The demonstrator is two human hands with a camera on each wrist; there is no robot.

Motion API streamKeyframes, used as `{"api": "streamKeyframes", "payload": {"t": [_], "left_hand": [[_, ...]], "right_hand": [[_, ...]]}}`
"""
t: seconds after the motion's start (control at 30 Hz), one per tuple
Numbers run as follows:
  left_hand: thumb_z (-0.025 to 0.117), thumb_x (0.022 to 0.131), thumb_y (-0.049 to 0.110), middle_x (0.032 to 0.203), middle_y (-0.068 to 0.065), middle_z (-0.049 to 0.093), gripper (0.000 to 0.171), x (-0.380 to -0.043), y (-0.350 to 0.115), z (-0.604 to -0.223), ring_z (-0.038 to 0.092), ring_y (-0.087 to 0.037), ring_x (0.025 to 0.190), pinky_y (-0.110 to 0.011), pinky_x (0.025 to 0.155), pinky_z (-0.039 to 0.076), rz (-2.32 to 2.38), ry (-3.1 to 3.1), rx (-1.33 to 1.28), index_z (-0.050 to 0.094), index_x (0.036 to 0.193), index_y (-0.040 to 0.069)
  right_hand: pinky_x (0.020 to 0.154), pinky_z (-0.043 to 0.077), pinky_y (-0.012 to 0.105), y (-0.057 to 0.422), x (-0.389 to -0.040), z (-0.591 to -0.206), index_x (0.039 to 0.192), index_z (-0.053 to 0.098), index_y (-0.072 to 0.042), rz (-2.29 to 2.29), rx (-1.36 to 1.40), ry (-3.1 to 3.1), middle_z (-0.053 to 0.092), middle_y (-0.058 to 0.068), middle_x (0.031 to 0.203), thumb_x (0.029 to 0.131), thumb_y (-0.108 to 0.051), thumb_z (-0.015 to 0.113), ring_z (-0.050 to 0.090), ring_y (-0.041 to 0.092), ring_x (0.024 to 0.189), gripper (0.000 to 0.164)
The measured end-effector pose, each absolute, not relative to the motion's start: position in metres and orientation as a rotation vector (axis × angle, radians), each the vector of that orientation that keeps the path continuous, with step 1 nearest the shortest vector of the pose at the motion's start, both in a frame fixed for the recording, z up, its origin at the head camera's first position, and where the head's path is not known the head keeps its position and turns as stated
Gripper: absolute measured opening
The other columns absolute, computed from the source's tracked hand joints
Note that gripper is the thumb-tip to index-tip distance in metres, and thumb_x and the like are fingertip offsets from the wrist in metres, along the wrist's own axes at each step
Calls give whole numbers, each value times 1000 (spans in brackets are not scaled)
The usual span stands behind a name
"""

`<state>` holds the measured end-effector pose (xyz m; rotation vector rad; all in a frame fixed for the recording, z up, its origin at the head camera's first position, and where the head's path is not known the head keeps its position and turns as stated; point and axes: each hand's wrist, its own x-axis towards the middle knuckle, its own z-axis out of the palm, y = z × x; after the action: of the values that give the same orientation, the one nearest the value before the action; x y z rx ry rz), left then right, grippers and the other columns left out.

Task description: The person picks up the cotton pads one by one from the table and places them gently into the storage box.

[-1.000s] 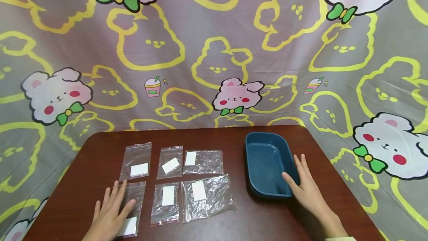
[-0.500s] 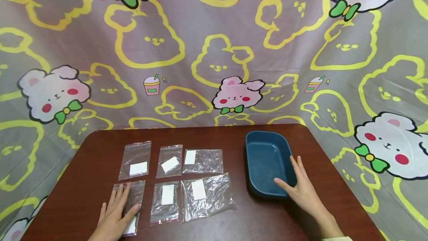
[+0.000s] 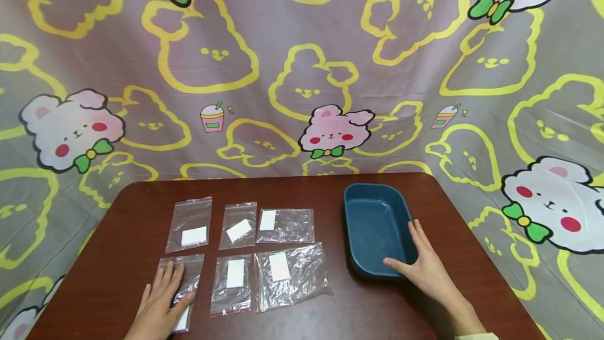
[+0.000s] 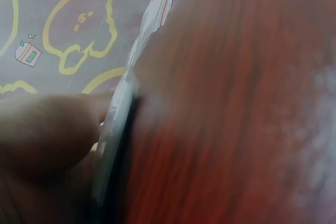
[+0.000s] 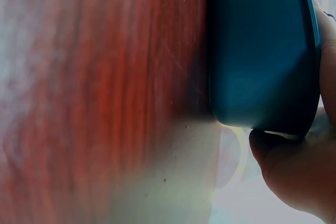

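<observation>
A clear zip-seal bag [image 3: 192, 277] lies flat toward the left edge of a wood-grain desk [image 3: 368, 314], a white card [image 3: 182, 321] partly visible inside. A person's left hand [image 3: 160, 298] rests on it, fingers straight and spread, its grip curled round nothing; the flat fingers seem to steady the thin plastic. Toward the right edge sits a dark blue basin [image 3: 377, 230], upright. The right hand's [image 3: 431, 272] grip has hold of its right wall, thumb over the rim and fingers outside, probably because that raised side is easy to pinch. Five more carded bags lie between that edge and the basin: a far-left bag [image 3: 189, 214], a small bag [image 3: 231, 298] and a large crinkled bag [image 3: 306, 282] among them, spread in two rows, perhaps so each shows. Beyond the far edge hangs a rabbit-print curtain [image 3: 264, 25].
</observation>
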<state>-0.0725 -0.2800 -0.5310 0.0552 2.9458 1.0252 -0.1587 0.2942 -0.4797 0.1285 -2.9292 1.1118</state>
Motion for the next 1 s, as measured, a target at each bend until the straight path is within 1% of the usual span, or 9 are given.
{"api": "streamKeyframes", "payload": {"t": [0.2, 0.47, 0.7, 0.87, 1.0], "left_hand": [[53, 104, 37, 158, -38, 8, 72, -70, -280, -536, -10, -48, 148, -54, 115, -22, 996, 3006, 95, 27, 153, -10], [50, 106, 25, 155, -39, 19, 58, -70, -280, -543, -6, -43, 151, -48, 118, -18, 902, 3153, 158, 35, 149, -12], [46, 107, 18, 155, -37, 21, 53, -70, -281, -548, -8, -36, 152, -42, 119, -17, 869, 3230, 221, 33, 151, -9], [45, 107, 14, 154, -38, 23, 50, -69, -281, -548, -5, -38, 152, -39, 119, -16, 889, 3252, 243, 34, 150, -10], [43, 108, 14, 153, -39, 23, 49, -69, -281, -548, -1, -43, 151, -43, 119, -15, 912, 3226, 225, 35, 149, -10]], "right_hand": [[105, 27, 75, 293, -158, -481, 160, 9, 0, 1121, 155, -2918, 1, 18, 167, 78, -51, 84, 18, 50, 146, 122], [105, 27, 74, 292, -159, -481, 160, 8, 0, 1120, 151, -2918, 1, 18, 167, 78, -50, 84, 19, 49, 146, 123], [106, 27, 74, 293, -159, -482, 160, 6, 0, 1139, 149, -2919, -2, 16, 168, 77, -49, 85, 17, 48, 147, 125], [106, 27, 74, 293, -159, -482, 160, 4, -1, 1133, 147, -2932, -2, 17, 167, 76, -50, 86, 16, 49, 147, 128], [105, 27, 75, 293, -159, -484, 160, 3, -1, 1134, 145, -2935, -2, 18, 167, 75, -50, 86, 16, 49, 147, 129]]}}
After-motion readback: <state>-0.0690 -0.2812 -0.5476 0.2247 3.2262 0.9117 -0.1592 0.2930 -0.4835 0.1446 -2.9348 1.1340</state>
